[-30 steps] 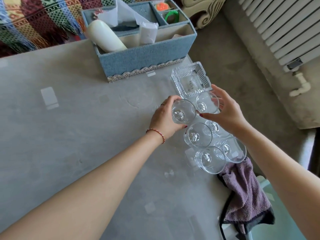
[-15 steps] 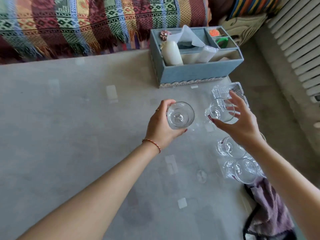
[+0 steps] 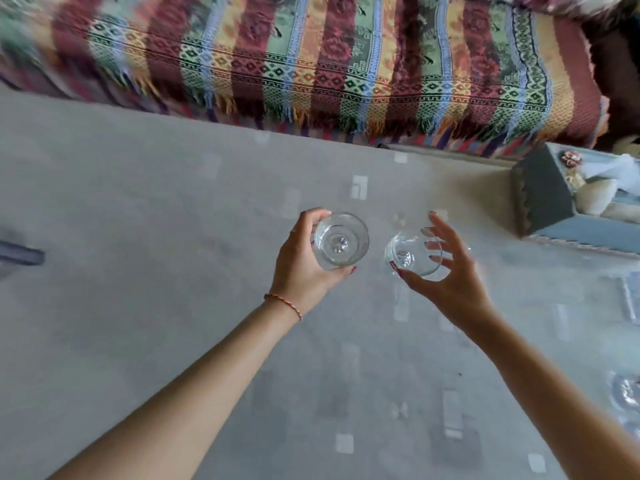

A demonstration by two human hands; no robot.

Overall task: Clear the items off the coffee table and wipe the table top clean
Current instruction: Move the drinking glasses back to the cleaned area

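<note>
My left hand (image 3: 302, 260) grips a clear drinking glass (image 3: 341, 242) above the middle of the grey coffee table (image 3: 145, 306). My right hand (image 3: 446, 271) holds a second clear glass (image 3: 412, 253) from the right side, thumb under it and fingers spread around its rim. Both glasses are upright and empty, a short gap apart. Another glass (image 3: 625, 393) on the table shows at the right edge, partly cut off.
A blue fabric organiser box (image 3: 543, 199) with a white bottle and tissue stands at the table's far right. A striped, fringed blanket (image 3: 311, 64) covers the sofa along the table's far edge. A dark object (image 3: 20, 256) lies at the left edge.
Both hands have carried their glasses left, away from the row of glasses and the box. The view has swung left; the cloth and glass dish are out of frame.
</note>
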